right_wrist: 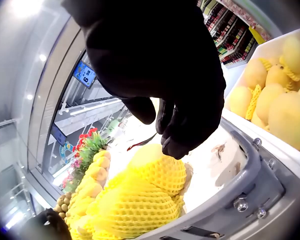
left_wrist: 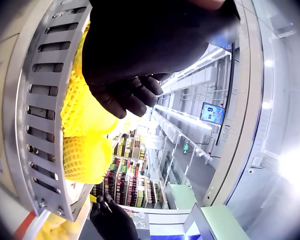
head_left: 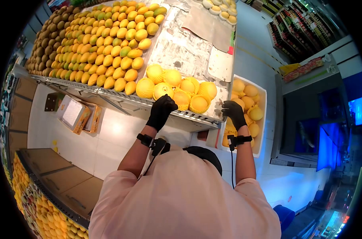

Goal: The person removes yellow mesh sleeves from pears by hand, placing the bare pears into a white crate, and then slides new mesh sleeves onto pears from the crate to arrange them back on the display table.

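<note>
Several round yellow fruits in foam nets (head_left: 181, 99) are grouped at the display's front edge. My black-gloved left hand (head_left: 162, 112) is beside the front fruits, fingers curled; in the left wrist view the hand (left_wrist: 145, 55) shows curled fingertips with nothing visible in them, next to netted fruit (left_wrist: 87, 157). At the display's right corner is my gloved right hand (head_left: 234, 112), fingers loosely bent. In the right wrist view a gap shows between thumb and fingers of the right hand (right_wrist: 160, 75), above netted fruit (right_wrist: 135, 205); whether it touches anything cannot be told.
A white foam box (head_left: 263, 119) of yellow fruits stands right of the display. Rows of mangoes (head_left: 105, 47) and brown fruits (head_left: 49, 38) fill the left. Brown paper (head_left: 207, 30) lies farther back. Open cartons (head_left: 71, 115) are on the floor; a metal rail (left_wrist: 42, 115) edges the display.
</note>
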Action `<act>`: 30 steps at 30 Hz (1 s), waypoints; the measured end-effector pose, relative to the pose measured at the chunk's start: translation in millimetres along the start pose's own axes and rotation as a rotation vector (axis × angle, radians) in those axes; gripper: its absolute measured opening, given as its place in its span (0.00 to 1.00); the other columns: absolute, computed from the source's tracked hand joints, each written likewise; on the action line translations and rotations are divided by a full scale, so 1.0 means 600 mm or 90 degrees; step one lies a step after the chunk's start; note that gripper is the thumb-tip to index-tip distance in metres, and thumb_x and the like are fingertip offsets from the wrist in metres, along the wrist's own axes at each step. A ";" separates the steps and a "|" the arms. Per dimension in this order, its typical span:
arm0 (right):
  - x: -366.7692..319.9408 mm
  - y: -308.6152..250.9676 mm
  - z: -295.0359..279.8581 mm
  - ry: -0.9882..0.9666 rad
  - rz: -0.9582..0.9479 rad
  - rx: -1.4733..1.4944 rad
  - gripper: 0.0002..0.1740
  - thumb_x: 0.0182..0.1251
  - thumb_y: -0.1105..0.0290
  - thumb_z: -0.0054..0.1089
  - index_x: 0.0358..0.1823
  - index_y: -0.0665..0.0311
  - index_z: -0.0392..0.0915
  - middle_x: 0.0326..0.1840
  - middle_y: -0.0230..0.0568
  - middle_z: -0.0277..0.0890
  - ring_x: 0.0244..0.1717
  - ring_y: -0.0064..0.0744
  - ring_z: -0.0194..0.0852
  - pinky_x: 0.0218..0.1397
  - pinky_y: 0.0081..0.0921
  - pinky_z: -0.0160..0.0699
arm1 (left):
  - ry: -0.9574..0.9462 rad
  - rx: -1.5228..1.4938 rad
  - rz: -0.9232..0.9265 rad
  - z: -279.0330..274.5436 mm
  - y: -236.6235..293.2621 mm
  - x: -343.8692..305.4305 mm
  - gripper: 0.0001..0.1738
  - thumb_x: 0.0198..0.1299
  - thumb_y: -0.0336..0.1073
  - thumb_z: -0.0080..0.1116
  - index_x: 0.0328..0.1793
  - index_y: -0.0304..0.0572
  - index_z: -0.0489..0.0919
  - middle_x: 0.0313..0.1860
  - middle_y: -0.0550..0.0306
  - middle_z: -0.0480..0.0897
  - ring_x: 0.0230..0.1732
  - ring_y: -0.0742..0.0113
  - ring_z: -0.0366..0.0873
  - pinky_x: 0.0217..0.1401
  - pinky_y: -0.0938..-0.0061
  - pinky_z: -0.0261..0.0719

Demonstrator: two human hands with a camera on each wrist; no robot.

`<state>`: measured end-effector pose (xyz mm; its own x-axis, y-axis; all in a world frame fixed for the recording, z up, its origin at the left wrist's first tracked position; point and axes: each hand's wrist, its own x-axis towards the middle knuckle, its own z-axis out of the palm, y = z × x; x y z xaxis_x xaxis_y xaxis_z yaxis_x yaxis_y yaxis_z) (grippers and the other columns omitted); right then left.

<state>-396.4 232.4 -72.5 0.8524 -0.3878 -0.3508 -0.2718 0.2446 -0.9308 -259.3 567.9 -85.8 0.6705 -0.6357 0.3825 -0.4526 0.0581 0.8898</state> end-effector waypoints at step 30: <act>0.062 -0.033 0.114 0.113 0.020 -0.249 0.54 0.52 0.52 0.75 0.76 0.56 0.52 0.69 0.57 0.60 0.56 0.44 0.73 0.45 0.34 0.81 | -0.020 -0.079 -0.106 -0.084 -0.022 0.019 0.03 0.66 0.28 0.45 0.41 0.37 0.66 0.32 0.54 0.73 0.38 0.63 0.74 0.49 0.69 0.78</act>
<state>-329.0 274.1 -60.2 0.7603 -0.5403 -0.3606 -0.4748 -0.0835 -0.8761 -216.0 598.6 -80.9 0.7104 -0.6680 0.2215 -0.2603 0.0431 0.9646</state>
